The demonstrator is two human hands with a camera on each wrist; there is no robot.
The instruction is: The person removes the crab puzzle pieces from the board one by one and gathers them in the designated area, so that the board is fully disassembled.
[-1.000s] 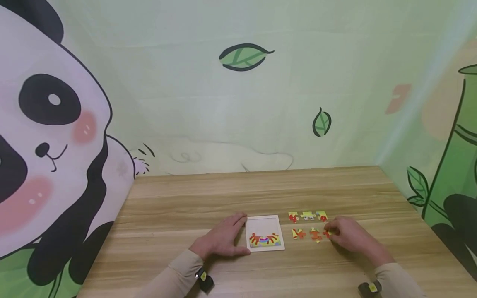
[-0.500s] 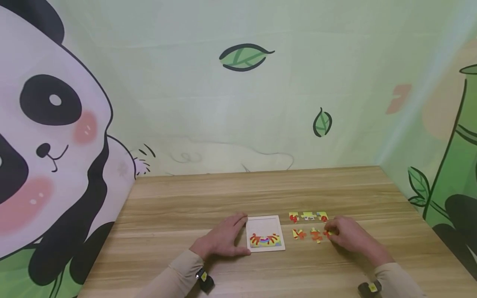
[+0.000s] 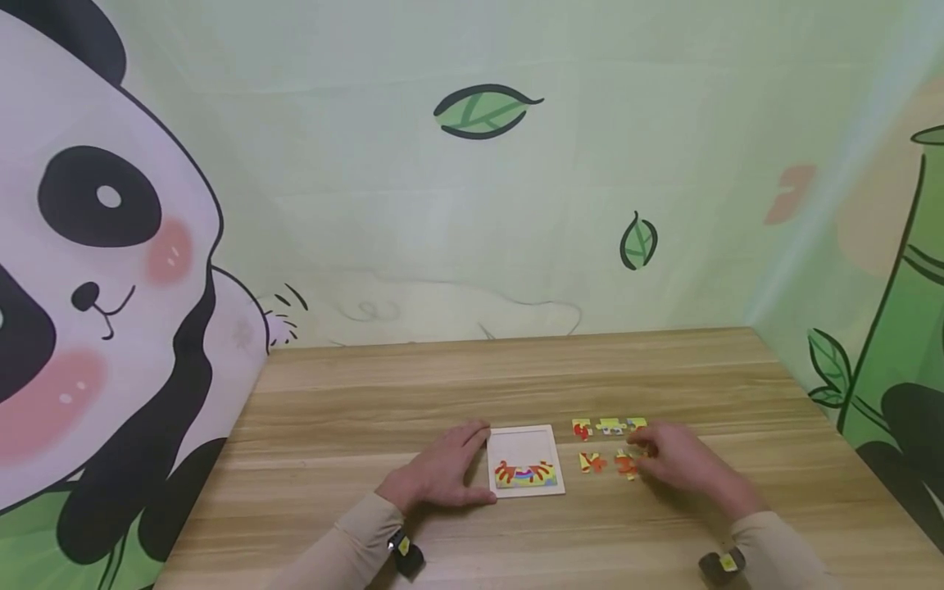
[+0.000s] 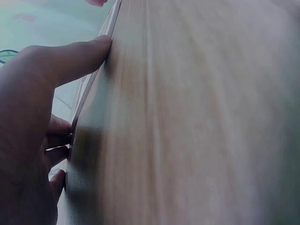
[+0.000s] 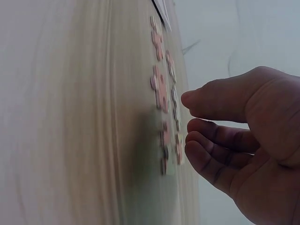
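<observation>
A square white puzzle tray (image 3: 519,442) lies on the table, its near part filled with colourful pieces (image 3: 524,474). My left hand (image 3: 442,469) rests against its left side, thumb at the near corner and fingers toward the far corner. In the left wrist view the thumb (image 4: 84,58) touches the tray's edge. My right hand (image 3: 682,460) hovers at the right end of two rows of loose jigsaw pieces (image 3: 592,463), partly hiding the rightmost ones. The right wrist view shows a gap between thumb and fingertips with nothing held; the near-row pieces (image 5: 161,89) lie below.
The far row of jigsaw pieces (image 3: 610,427) lies to the right of the tray. A wood-grain table (image 3: 369,393) extends around everything. Behind it stands a pale green backdrop (image 3: 354,164) with a large panda and leaves printed on it.
My right hand has come off the rightmost near-row piece and shifted slightly left and away from me, over the row ends. My left hand and the tray stay put.
</observation>
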